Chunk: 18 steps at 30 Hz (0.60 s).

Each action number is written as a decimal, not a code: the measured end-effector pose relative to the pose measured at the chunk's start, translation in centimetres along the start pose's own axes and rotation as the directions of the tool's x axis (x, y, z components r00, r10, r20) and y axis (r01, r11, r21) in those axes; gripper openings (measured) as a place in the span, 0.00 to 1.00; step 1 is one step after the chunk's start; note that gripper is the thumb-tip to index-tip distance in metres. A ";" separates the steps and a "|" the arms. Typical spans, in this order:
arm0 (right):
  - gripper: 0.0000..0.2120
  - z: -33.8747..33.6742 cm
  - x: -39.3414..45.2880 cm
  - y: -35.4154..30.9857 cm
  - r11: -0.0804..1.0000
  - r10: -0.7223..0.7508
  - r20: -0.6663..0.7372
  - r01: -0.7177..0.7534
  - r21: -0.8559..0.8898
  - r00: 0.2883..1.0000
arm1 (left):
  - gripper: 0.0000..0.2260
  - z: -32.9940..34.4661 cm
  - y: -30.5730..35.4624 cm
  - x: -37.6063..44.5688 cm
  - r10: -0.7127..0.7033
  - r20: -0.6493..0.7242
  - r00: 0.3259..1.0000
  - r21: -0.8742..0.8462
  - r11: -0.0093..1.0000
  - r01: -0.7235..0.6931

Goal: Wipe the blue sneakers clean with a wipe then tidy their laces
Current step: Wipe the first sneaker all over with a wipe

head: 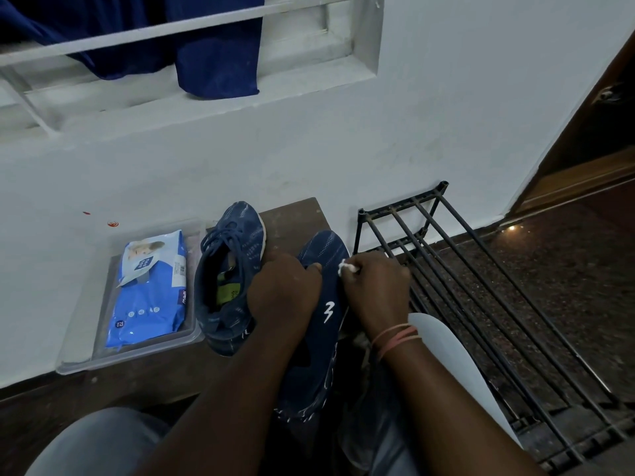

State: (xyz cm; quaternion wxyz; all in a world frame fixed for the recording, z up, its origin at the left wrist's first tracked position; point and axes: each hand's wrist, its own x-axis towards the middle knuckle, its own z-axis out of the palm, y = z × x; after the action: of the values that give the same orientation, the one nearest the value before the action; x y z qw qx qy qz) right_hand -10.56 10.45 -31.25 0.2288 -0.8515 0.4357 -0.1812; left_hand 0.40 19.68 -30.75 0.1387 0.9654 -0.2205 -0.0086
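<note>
Two blue sneakers are in front of me. One blue sneaker (228, 273) stands on the brown floor, toe toward the wall, laces loose over its opening. The other sneaker (324, 324) lies on its side over my lap, white logo showing. My left hand (283, 293) grips this sneaker from above near its middle. My right hand (376, 290) pinches a small bunched white wipe (345, 267) against the sneaker's side near the toe.
A blue pack of wipes (149, 290) lies in a clear plastic tray (86, 362) at the left by the white wall. A black metal shoe rack (481, 304) stands at the right. A wooden door (591, 132) is at the far right. Blue cloth (216, 63) hangs above.
</note>
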 end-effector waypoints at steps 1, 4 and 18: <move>0.09 0.4 -0.3 -0.6 0.996 -0.055 0.075 0.049 0.077 0.996 | 0.26 0.1 0.0 0.1 -0.002 0.002 1.000 -0.005 1.000 0.002; 0.09 0.7 -0.8 -0.9 0.984 -0.097 0.216 0.061 0.165 0.972 | 0.24 0.0 -0.2 0.1 0.006 0.021 1.000 -0.025 1.000 -0.005; 0.08 1.8 0.9 -0.7 0.987 -0.054 -0.026 0.057 0.151 0.998 | 0.25 0.2 -0.1 0.2 0.010 0.018 1.000 -0.002 1.000 -0.010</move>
State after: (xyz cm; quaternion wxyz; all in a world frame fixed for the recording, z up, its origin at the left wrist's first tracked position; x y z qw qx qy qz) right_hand -8.71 10.50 -32.24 0.2830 -0.8413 0.3992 -0.2297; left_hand 0.62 19.68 -30.94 0.1378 0.9641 -0.2264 -0.0168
